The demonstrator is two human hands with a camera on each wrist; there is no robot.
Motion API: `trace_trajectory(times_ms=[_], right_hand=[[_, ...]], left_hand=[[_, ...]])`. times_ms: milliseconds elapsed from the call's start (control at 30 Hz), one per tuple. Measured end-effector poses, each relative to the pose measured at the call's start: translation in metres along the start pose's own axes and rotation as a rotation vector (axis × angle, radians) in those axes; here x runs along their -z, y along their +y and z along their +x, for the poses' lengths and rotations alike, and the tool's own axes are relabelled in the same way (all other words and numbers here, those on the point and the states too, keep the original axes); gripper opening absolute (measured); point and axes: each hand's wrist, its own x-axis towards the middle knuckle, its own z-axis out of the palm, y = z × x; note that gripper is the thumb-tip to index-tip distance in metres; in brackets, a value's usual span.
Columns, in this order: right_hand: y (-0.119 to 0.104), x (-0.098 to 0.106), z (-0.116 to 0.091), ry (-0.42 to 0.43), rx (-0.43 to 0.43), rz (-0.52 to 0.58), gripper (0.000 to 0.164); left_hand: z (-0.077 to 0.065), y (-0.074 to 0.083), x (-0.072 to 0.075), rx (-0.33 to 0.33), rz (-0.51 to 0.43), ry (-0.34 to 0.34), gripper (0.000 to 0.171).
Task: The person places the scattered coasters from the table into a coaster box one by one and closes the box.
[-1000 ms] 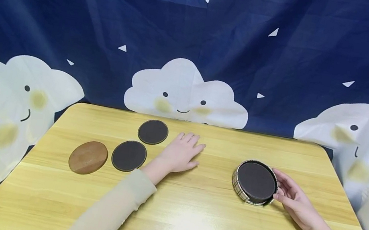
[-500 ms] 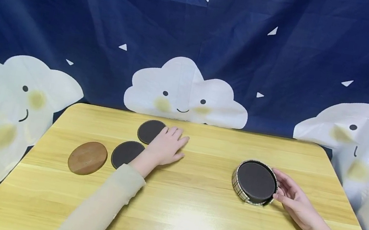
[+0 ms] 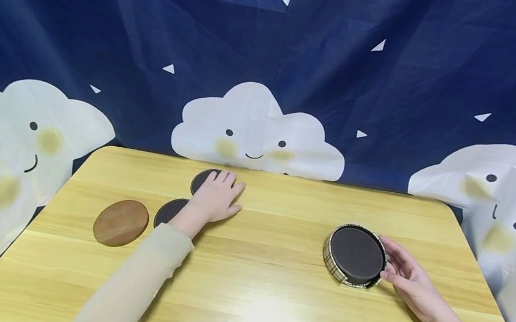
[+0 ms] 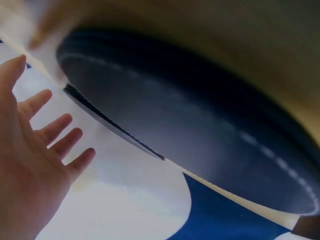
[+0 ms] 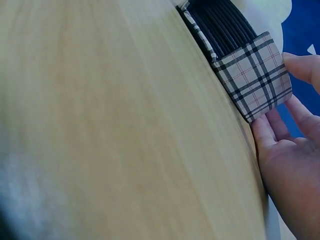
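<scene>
My left hand (image 3: 215,199) reaches over the far black round coaster (image 3: 200,181), fingers spread and holding nothing. Its wrist overlaps the nearer black coaster (image 3: 170,211). In the left wrist view the near coaster's stitched edge (image 4: 190,130) looms large beside the open palm, a second coaster (image 4: 112,123) behind it. On the right stands a round plaid coaster holder (image 3: 333,267), filled with a stack of black coasters (image 3: 357,253). My right hand (image 3: 414,284) curves against the holder's right side, thumb and fingers on its plaid wall (image 5: 257,77).
A brown round disc (image 3: 121,223) lies left of the coasters. All of this is on a light wooden table (image 3: 267,288). A dark blue curtain (image 3: 160,8) with cloud prints hangs behind the far edge.
My left hand has moved left from the middle of the table, first beside the coasters and now over the far one. The right hand and the holder have stayed put.
</scene>
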Motion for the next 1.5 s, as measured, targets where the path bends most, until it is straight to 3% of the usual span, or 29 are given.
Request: trace_trajectory(times_ms=[367, 800, 1500], right_hand=[[-0.001, 0.0, 0.0, -0.003, 0.002, 0.001, 0.071], [-0.001, -0.002, 0.002, 0.015, -0.013, -0.011, 0.07], [0.0, -0.001, 0.0, 0.027, -0.016, -0.013, 0.07]], left_hand=[[0.0, -0.016, -0.003, 0.057, -0.036, -0.035, 0.062], [0.006, -0.03, -0.01, 0.113, -0.085, -0.026, 0.062], [0.009, -0.032, -0.011, 0.185, -0.209, -0.114, 0.066]])
